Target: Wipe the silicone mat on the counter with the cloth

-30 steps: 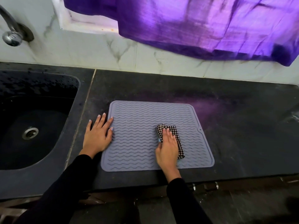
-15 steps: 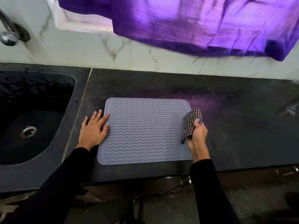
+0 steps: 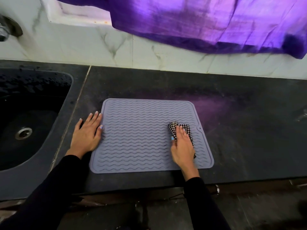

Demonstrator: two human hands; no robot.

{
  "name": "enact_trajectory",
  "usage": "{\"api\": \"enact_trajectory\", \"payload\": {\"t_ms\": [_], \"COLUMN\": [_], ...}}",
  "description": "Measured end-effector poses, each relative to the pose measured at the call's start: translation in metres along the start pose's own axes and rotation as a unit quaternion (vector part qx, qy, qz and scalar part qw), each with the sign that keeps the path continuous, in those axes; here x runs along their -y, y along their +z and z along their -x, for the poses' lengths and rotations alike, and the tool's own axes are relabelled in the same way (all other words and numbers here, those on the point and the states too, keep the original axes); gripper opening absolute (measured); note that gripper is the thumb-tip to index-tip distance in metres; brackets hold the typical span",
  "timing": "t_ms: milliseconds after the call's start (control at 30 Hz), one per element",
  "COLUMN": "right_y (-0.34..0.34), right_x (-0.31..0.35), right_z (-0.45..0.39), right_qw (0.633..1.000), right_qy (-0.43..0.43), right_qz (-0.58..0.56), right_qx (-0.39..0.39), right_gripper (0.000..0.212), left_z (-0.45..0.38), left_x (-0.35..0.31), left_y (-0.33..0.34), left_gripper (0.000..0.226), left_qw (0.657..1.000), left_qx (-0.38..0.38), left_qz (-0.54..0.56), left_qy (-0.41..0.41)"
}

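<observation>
A grey silicone mat (image 3: 139,135) with wavy ridges lies flat on the dark counter (image 3: 240,130). My right hand (image 3: 182,146) presses a folded black-and-white checked cloth (image 3: 173,128) flat onto the right part of the mat; most of the cloth is hidden under the palm. My left hand (image 3: 86,133) lies flat with fingers spread on the counter at the mat's left edge, its fingertips touching the rim.
A dark sink (image 3: 25,123) with a round drain (image 3: 23,132) is set into the counter to the left. A tap (image 3: 6,32) sticks out of the white marbled wall at upper left. A purple curtain (image 3: 207,20) hangs above the back wall.
My right hand went with the cloth to the mat's right edge and lifted it, then came back down onto the right part of the mat. My left hand stayed put.
</observation>
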State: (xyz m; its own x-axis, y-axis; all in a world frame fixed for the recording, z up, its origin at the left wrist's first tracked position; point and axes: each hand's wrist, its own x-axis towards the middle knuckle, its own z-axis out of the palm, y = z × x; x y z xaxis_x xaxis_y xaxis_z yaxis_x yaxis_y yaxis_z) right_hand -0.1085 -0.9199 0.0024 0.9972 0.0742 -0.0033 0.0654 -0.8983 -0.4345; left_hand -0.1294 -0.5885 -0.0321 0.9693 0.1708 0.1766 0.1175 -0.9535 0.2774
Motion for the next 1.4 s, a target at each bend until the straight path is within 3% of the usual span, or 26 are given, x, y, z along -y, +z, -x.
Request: {"api": "enact_trajectory", "payload": {"t_ms": [100, 167, 200, 267, 300, 333, 367, 400, 467, 567, 633, 700, 800, 867, 1000, 1033, 1100, 1133, 1167, 1200, 1300, 1400], "right_y": [-0.007, -0.011, -0.016, -0.035, -0.046, -0.055, -0.062, -0.067, -0.067, -0.039, -0.017, -0.006, -0.011, -0.019, -0.038, -0.046, -0.067, -0.076, -0.08, -0.085, -0.081, -0.046], "right_x": [-0.011, -0.016, -0.018, -0.023, -0.028, -0.034, -0.037, -0.037, -0.031, -0.027, -0.025, -0.027, -0.033, -0.035, -0.039, -0.043, -0.05, -0.053, -0.056, -0.051, -0.023, -0.011], "right_z": [-0.006, -0.012, -0.016, -0.021, -0.021, -0.02, -0.016, -0.01, 0.008, 0.03, 0.036, 0.033, 0.029, 0.028, 0.017, 0.01, -0.007, -0.013, -0.021, -0.027, -0.037, -0.043], "right_qw": [0.991, 0.965, 0.932, 0.813, 0.761, 0.735, 0.734, 0.757, 0.836, 0.957, 0.995, 0.995, 0.995, 0.996, 0.965, 0.932, 0.811, 0.758, 0.731, 0.734, 0.87, 0.968], "right_qy": [0.008, 0.051, 0.09, 0.182, 0.207, 0.222, 0.224, 0.215, 0.183, 0.118, 0.05, 0.049, 0.051, 0.052, 0.164, 0.204, 0.279, 0.3, 0.307, 0.296, 0.216, 0.117], "right_qz": [-0.135, -0.256, -0.352, -0.553, -0.612, -0.632, -0.625, -0.592, -0.477, -0.223, -0.024, 0.05, 0.043, -0.01, -0.183, -0.287, -0.509, -0.571, -0.593, -0.586, -0.381, -0.181], "right_qx": [-0.015, -0.016, -0.018, -0.033, -0.063, -0.102, -0.142, -0.175, -0.203, -0.141, -0.086, -0.075, -0.069, -0.077, -0.087, -0.08, -0.077, -0.099, -0.139, -0.175, -0.226, -0.131], "right_gripper": [0.05, 0.043, 0.039, 0.034, 0.033, 0.033, 0.034, 0.035, 0.039, 0.047, 0.054, 0.057, 0.056, 0.051, 0.035, 0.032, 0.031, 0.033, 0.034, 0.035, 0.037, 0.045], "left_z": [0.0, 0.0, 0.0, -0.001, -0.001, -0.001, 0.0, 0.0, 0.0, -0.001, -0.001, -0.002, -0.002, -0.002, -0.002, -0.002, -0.002, -0.001, -0.001, -0.002, -0.002, -0.002], "left_x": [0.0, 0.001, 0.002, 0.003, 0.003, 0.003, 0.002, 0.002, 0.001, 0.002, 0.003, 0.003, 0.003, 0.003, 0.004, 0.004, 0.003, 0.003, 0.003, 0.003, 0.005, 0.006], "left_y": [0.0, 0.0, 0.0, -0.001, -0.001, -0.002, -0.002, -0.002, -0.003, -0.002, -0.001, 0.0, 0.001, 0.001, 0.001, 0.0, -0.001, -0.001, -0.001, -0.001, 0.001, 0.001], "left_gripper": [0.071, 0.071, 0.072, 0.072, 0.072, 0.072, 0.072, 0.072, 0.072, 0.072, 0.072, 0.071, 0.07, 0.071, 0.072, 0.073, 0.074, 0.074, 0.074, 0.074, 0.074, 0.075], "left_qw": [1.0, 1.0, 1.0, 1.0, 1.0, 1.0, 1.0, 1.0, 1.0, 1.0, 1.0, 1.0, 1.0, 1.0, 1.0, 1.0, 1.0, 1.0, 1.0, 1.0, 1.0, 1.0], "left_qx": [-0.002, 0.003, 0.004, 0.006, 0.008, 0.01, 0.011, 0.012, 0.011, 0.009, 0.008, 0.006, 0.005, 0.003, 0.007, 0.007, 0.008, 0.008, 0.007, 0.007, 0.008, 0.009], "left_qz": [-0.003, -0.003, -0.003, -0.002, -0.001, 0.0, 0.001, 0.003, 0.006, 0.007, 0.004, 0.0, 0.001, 0.001, 0.0, 0.001, 0.006, 0.008, 0.008, 0.009, 0.011, 0.008], "left_qy": [0.0, 0.002, 0.003, 0.003, 0.003, 0.001, -0.001, -0.003, -0.006, -0.004, -0.002, 0.002, 0.002, 0.001, 0.0, -0.001, -0.005, -0.005, -0.004, -0.003, -0.003, -0.005]}}
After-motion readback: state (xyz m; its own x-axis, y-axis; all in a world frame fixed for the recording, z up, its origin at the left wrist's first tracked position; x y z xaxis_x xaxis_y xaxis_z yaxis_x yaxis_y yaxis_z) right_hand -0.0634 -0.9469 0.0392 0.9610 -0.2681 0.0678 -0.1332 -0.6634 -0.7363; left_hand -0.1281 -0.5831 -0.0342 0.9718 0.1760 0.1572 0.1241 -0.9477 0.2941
